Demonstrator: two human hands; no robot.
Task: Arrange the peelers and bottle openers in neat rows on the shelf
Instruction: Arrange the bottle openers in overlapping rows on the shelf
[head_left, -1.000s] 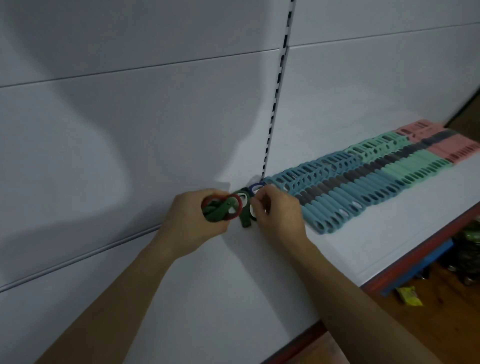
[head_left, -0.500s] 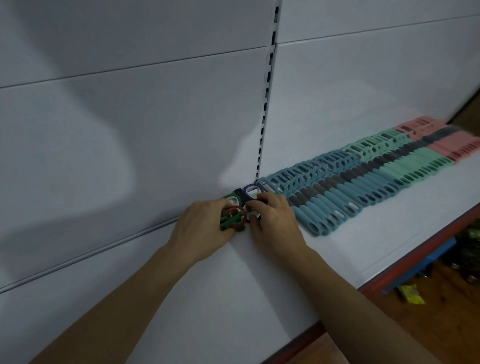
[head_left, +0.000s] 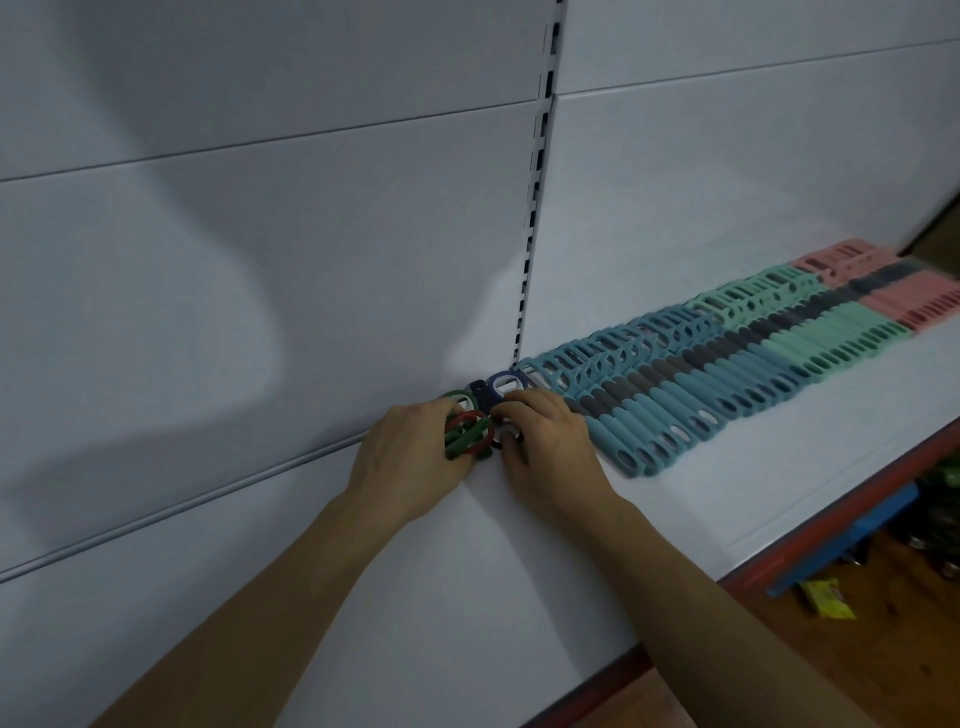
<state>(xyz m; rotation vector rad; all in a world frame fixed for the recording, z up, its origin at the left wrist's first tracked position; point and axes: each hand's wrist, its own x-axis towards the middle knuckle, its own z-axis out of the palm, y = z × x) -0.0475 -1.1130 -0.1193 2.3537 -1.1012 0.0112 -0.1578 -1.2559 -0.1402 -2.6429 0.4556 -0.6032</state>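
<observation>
A long row of blue, green and pink peelers lies on the white shelf, running from the middle to the back right. At its left end lie a dark blue bottle opener and a green one against the back panel. My left hand grips a bundle of green bottle openers with a red ring on it. My right hand has its fingers curled on an opener beside the bundle; that opener is mostly hidden.
A slotted upright runs up the white back panel just above the hands. The shelf's red front edge runs along the right. Below it are a wooden floor, a blue item and a yellow packet.
Both hands have come down from above the shelf to its surface by the back panel, bringing the green bundle next to the dark blue opener. The view has shifted slightly right.
</observation>
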